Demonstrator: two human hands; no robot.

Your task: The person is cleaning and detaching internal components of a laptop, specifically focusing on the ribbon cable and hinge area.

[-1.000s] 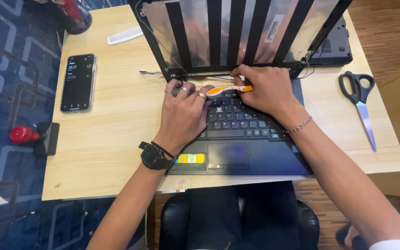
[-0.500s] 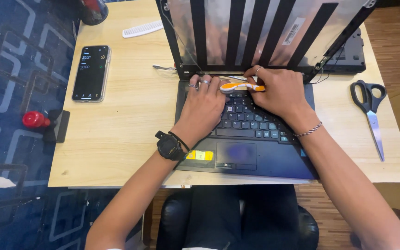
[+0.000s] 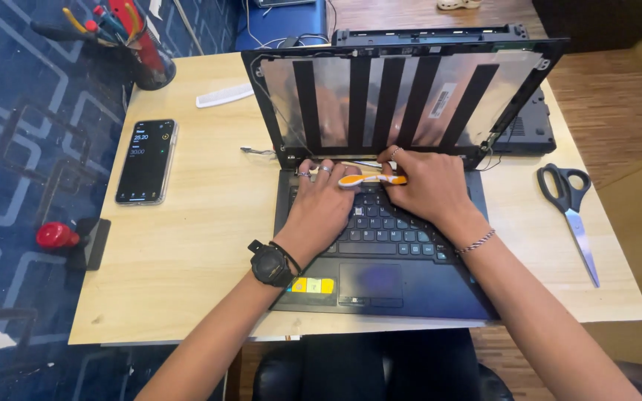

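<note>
Hands (image 3: 377,193) — orange-white tool (image 3: 371,180) between them

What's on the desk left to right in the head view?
Red-knobbed tool → smartphone → white comb → left hand → orange-and-white tool between both hands → right hand → black scissors.
</note>
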